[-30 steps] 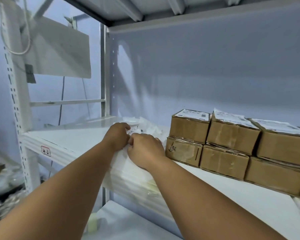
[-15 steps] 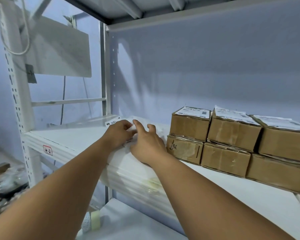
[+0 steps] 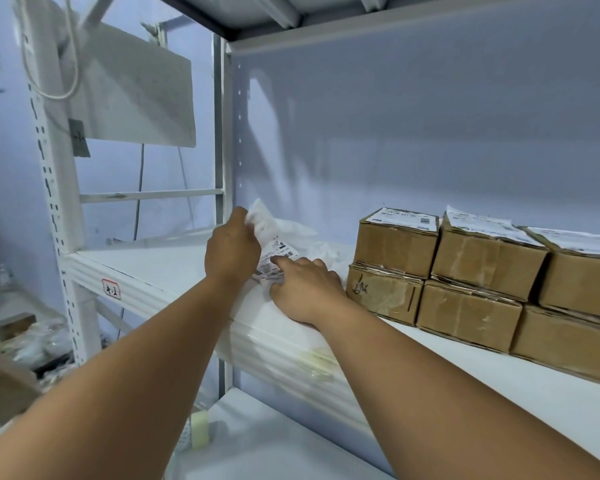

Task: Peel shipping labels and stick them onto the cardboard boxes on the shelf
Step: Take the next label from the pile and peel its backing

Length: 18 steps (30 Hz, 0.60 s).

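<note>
Left hand [image 3: 231, 252] pinches the upper end of a shipping label [image 3: 272, 242], fingers curled round the paper's edge, holding it raised and tilted above the pile of white sheets [image 3: 321, 252] on the shelf [image 3: 160, 268]. My right hand [image 3: 307, 292] lies on that pile with its forefinger stretched out and pressed on the label's lower end. I judge this pins the backing down so the sticky face can part from it.

The cardboard boxes [image 3: 465, 265] stand just right of the pile, two high. The three upper ones already carry labels on top [image 3: 400, 219]; the lower ones show only bare fronts.

Open room lies to the left, across bare shelf up to the upright post [image 3: 222, 168], and above, well under the next shelf. On the right the nearest box nearly touches my right hand, so the peel should go up and leftward, clear of the shelf's front lip [image 3: 274, 344].
</note>
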Each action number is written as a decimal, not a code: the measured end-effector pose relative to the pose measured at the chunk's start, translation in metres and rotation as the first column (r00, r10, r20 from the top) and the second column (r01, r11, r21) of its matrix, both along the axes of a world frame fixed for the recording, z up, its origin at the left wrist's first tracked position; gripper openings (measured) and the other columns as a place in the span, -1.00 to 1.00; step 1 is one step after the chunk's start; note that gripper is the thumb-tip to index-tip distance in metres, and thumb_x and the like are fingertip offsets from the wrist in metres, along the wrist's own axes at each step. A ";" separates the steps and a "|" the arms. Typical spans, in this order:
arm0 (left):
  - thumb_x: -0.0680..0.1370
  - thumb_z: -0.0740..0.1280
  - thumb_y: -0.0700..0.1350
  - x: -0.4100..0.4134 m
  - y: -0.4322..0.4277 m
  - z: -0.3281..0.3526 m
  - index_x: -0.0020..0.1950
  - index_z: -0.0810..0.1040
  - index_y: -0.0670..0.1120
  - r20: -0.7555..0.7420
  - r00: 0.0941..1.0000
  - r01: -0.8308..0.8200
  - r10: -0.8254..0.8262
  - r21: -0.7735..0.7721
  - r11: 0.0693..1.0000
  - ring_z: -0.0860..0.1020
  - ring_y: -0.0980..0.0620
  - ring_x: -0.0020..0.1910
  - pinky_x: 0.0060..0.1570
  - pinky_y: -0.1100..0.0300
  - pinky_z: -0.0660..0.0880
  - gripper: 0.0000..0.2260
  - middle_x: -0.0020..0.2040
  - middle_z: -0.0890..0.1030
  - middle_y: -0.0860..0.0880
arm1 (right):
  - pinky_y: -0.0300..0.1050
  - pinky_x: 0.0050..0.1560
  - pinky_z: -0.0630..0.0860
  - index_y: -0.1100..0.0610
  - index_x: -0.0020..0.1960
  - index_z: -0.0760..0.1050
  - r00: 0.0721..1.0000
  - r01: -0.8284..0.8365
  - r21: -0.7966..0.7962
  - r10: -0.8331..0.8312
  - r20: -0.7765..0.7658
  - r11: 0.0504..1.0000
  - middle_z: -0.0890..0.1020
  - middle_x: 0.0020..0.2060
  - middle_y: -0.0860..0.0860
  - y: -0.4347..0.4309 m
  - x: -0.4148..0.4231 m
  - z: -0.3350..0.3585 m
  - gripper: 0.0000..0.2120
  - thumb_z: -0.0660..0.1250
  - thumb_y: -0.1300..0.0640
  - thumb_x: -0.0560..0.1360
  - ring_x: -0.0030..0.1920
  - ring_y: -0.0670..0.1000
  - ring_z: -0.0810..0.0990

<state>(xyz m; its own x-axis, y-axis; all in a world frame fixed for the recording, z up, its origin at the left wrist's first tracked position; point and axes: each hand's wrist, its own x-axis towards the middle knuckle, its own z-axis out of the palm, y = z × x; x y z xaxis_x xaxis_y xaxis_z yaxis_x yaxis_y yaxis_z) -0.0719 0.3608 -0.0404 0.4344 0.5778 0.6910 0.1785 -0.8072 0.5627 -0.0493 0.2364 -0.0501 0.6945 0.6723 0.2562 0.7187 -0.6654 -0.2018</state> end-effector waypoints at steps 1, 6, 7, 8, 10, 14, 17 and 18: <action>0.62 0.08 -0.20 -0.001 0.000 0.002 0.15 0.37 -0.21 0.035 0.999 -0.032 0.032 -0.007 0.999 0.48 -0.33 -0.07 -0.23 0.05 0.27 -0.83 -0.05 0.55 -0.33 | 0.10 0.30 0.20 -0.07 0.48 0.17 1.000 0.003 -0.010 -0.003 0.003 1.000 0.32 0.41 0.08 0.000 0.000 0.000 -0.51 0.08 0.00 0.56 0.39 0.16 0.22; 0.63 0.05 -0.19 -0.006 0.003 0.008 0.18 0.37 -0.17 0.238 0.961 -0.104 0.139 -0.156 0.982 0.48 -0.26 0.02 -0.17 0.08 0.25 -0.81 0.04 0.55 -0.23 | 0.08 0.24 0.23 -0.01 0.34 0.39 1.000 0.016 -0.028 -0.015 0.022 0.999 0.42 0.29 0.07 0.002 0.000 -0.001 -0.62 0.07 -0.01 0.56 0.31 0.15 0.28; 0.63 0.05 -0.19 -0.006 0.004 0.008 0.16 0.37 -0.18 0.262 0.954 -0.099 0.144 -0.177 0.979 0.48 -0.26 0.02 -0.16 0.08 0.26 -0.82 0.04 0.55 -0.23 | 0.08 0.24 0.23 -0.01 0.34 0.39 1.000 0.018 -0.020 -0.017 0.017 1.000 0.42 0.28 0.07 0.002 0.000 -0.001 -0.62 0.08 -0.02 0.56 0.31 0.15 0.28; 0.63 0.06 -0.20 -0.006 0.006 0.007 0.16 0.38 -0.19 0.279 0.949 -0.093 0.147 -0.195 0.976 0.48 -0.26 0.02 -0.15 0.06 0.27 -0.82 0.03 0.54 -0.25 | 0.08 0.24 0.23 -0.01 0.33 0.39 1.000 0.019 -0.013 -0.019 0.014 1.000 0.42 0.28 0.07 0.002 0.000 -0.001 -0.63 0.08 -0.02 0.56 0.31 0.15 0.27; 0.62 0.08 -0.21 -0.007 0.007 0.008 0.18 0.39 -0.20 0.318 0.937 -0.072 0.143 -0.224 0.972 0.48 -0.26 0.04 -0.12 0.07 0.28 -0.81 0.04 0.54 -0.26 | 0.08 0.24 0.22 -0.01 0.32 0.39 1.000 0.022 -0.007 -0.022 0.016 1.000 0.42 0.27 0.07 0.002 0.000 -0.001 -0.63 0.09 -0.02 0.56 0.31 0.15 0.27; 0.62 0.08 -0.22 -0.011 0.004 0.010 0.24 0.38 -0.19 0.384 0.914 -0.049 0.131 -0.217 0.975 0.47 -0.24 0.06 -0.11 0.12 0.25 -0.77 0.08 0.54 -0.24 | 0.09 0.23 0.23 0.00 0.32 0.39 1.000 0.022 -0.013 -0.022 0.018 1.000 0.42 0.26 0.08 0.002 -0.001 -0.001 -0.63 0.09 -0.03 0.56 0.30 0.15 0.27; 0.59 0.09 -0.25 -0.015 0.001 0.013 0.23 0.41 -0.18 0.483 0.863 0.014 0.147 -0.314 0.949 0.47 -0.19 0.04 -0.10 0.17 0.27 -0.76 0.07 0.55 -0.19 | 0.08 0.21 0.24 0.03 0.33 0.38 1.000 0.024 0.004 -0.024 0.011 1.000 0.43 0.26 0.08 0.000 -0.003 0.000 -0.63 0.11 -0.02 0.55 0.30 0.15 0.27; 0.57 0.10 -0.25 -0.016 0.002 0.014 0.19 0.44 -0.16 0.521 0.843 0.086 0.134 -0.376 0.923 0.47 -0.16 0.01 -0.10 0.19 0.30 -0.76 0.04 0.56 -0.15 | 0.08 0.20 0.24 0.03 0.35 0.34 1.000 0.021 0.017 -0.022 0.010 1.000 0.43 0.26 0.09 -0.001 -0.003 0.000 -0.61 0.12 0.00 0.54 0.31 0.15 0.26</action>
